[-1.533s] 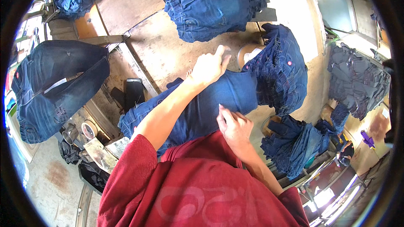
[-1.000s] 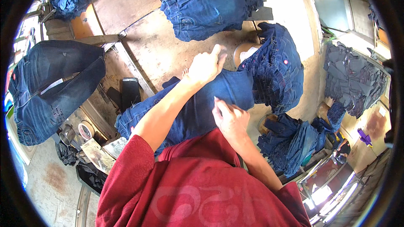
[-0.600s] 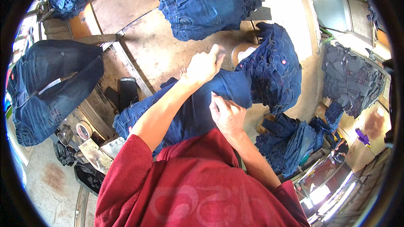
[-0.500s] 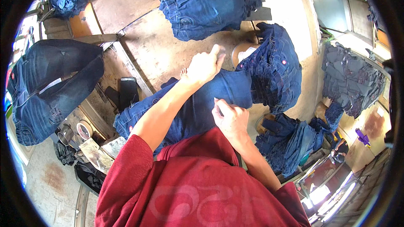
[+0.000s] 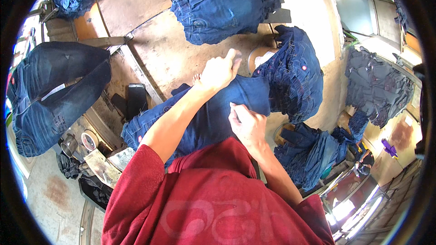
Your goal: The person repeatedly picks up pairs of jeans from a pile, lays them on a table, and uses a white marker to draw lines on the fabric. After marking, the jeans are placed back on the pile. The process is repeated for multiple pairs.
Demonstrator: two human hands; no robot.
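A pair of blue jeans (image 5: 213, 115) lies across in front of me, its waist end to the left and its other end to the right. Above its far edge is my left hand (image 5: 219, 71), fingers curled in and the thumb side raised. A small greyish blur shows by its fingertips, too unclear to name. My right hand (image 5: 249, 124) is closed low over the denim, thumb and forefinger pinched together. Whatever lies between those fingers is too small to make out. Just right of the jeans, a bundle of dark blue jeans (image 5: 297, 75) with frayed edges hangs over a rounded support.
A large stack of blue jeans (image 5: 222, 7) lies ahead. Dark jeans (image 5: 59, 95) drape at the left, near a metal cup (image 5: 70, 146). More denim (image 5: 309, 154) hangs at lower right, with a grey garment pile (image 5: 379, 84) beyond. Another person (image 5: 364, 161) appears small at far right.
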